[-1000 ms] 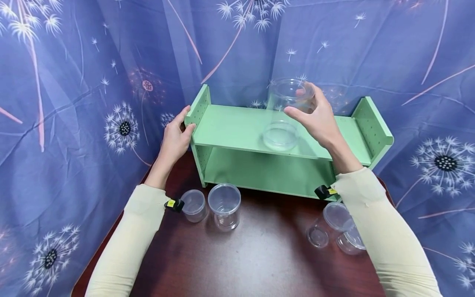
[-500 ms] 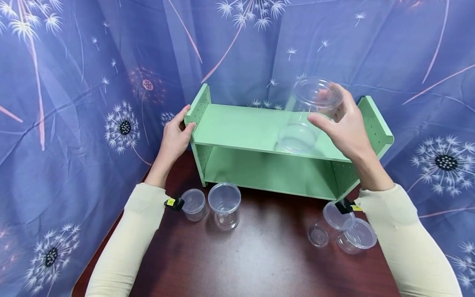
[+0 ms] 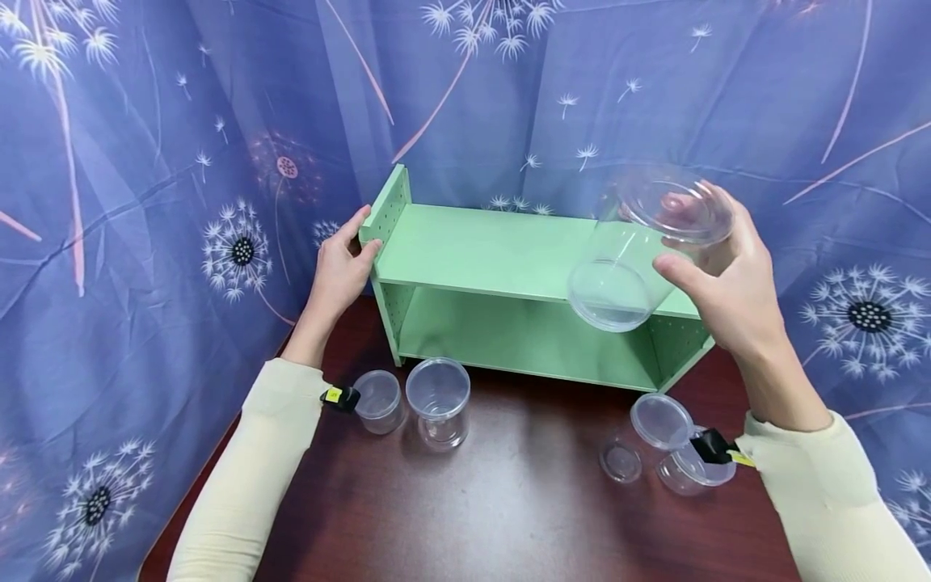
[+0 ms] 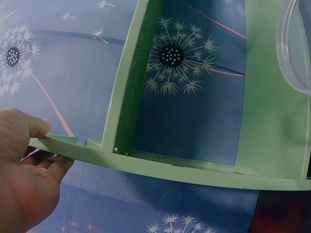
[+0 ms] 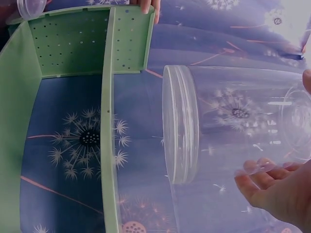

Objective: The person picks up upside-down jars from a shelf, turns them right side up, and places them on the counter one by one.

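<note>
My right hand (image 3: 745, 291) holds a large clear plastic jar (image 3: 612, 295) above the right part of the green two-tier shelf (image 3: 487, 246). Thumb and fingers wrap its upper end, and the jar leans, with its lower end toward the left. In the right wrist view, a ridged, lid-like band (image 5: 181, 125) rings the end farther from the hand, apart from the shelf's edge. My left hand (image 3: 340, 263) grips the shelf's left side panel (image 3: 387, 206); the left wrist view has the thumb on one face and the fingers on the other.
Two clear containers, a short one (image 3: 379, 402) and a taller one (image 3: 439, 396), stand on the dark wooden table (image 3: 502, 501) front left. Several more, including a lidded jar (image 3: 662, 422), stand front right near my sleeve. A blue dandelion-print curtain (image 3: 465, 105) hangs behind.
My right hand has carried the jar rightward from over the middle of the top shelf, and the jar leans more. The left hand stays on the side panel.
</note>
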### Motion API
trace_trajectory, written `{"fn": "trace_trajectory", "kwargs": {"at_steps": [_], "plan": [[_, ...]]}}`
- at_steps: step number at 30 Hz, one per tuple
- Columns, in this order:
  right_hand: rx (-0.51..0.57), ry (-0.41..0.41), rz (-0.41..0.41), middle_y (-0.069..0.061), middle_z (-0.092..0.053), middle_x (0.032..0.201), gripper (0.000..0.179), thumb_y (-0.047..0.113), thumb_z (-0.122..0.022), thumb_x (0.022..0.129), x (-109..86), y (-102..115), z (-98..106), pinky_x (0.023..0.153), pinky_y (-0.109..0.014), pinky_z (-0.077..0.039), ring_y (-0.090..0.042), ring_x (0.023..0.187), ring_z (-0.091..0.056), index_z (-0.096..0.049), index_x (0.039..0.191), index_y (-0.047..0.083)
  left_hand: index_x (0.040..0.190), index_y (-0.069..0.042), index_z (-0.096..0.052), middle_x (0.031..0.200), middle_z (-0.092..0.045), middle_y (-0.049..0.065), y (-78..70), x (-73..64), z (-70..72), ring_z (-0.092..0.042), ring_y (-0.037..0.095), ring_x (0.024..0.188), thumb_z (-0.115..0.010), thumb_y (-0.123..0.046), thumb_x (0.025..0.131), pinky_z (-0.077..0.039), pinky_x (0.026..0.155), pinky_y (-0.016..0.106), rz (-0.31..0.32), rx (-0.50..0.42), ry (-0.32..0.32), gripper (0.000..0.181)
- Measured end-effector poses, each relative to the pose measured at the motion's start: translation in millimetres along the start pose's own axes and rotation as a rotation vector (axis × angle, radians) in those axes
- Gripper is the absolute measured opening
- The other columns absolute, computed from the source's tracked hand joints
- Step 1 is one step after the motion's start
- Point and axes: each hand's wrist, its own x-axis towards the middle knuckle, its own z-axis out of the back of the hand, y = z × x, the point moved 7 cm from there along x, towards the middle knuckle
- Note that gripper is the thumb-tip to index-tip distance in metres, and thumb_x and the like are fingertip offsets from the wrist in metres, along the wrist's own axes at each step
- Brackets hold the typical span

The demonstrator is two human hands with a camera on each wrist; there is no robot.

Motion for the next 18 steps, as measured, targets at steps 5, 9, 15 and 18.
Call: {"fn": "trace_trajectory", "kwargs": {"at_steps": [5,9,15,18], "plan": [[0.032,-0.030,0.007,-0.021,-0.060,0.135,0.081,-0.021,-0.064,0.080,-16.2,2,6,0.096,-0.024,-0.051,-0.026,0.118,-0.061,-0.039,0.153,0.000,0.156,-0.014,-0.047,0.138,-0.063,0.017,-1.2,-0.4,-0.5,-0.061,0.019,0.098,-0.064,-0.011,0.102,-0.046,0.075,0.022,0.001,0.015,0.001,0.057],[0.060,-0.043,0.011,-0.024,-0.059,0.136,0.080,-0.022,-0.064,0.079,-27.7,-2,10,0.098,-0.025,-0.052,-0.027,0.116,-0.063,-0.040,0.153,-0.001,0.156,-0.013,-0.047,0.142,-0.061,0.016,-2.0,0.0,-0.7,-0.061,0.019,0.101,-0.064,-0.010,0.102,-0.046,0.076,0.022,-0.004,0.011,0.007,0.056],[0.070,-0.043,0.005,-0.024,-0.057,0.139,0.077,-0.022,-0.063,0.080,-43.9,-11,17,0.098,-0.025,-0.053,-0.027,0.118,-0.062,-0.040,0.151,-0.003,0.157,-0.016,-0.047,0.126,-0.067,0.019,-0.5,-0.1,-0.9,-0.057,0.017,0.089,-0.063,-0.012,0.103,-0.043,0.071,0.023,-0.005,0.016,0.011,0.056],[0.078,-0.046,0.003,-0.024,-0.057,0.139,0.077,-0.023,-0.062,0.081,-51.1,-15,18,0.098,-0.025,-0.053,-0.027,0.119,-0.063,-0.040,0.152,-0.003,0.157,-0.017,-0.046,0.126,-0.066,0.018,1.2,-0.6,-1.2,-0.057,0.018,0.089,-0.063,-0.014,0.103,-0.043,0.072,0.025,-0.004,0.018,0.017,0.057]]}}
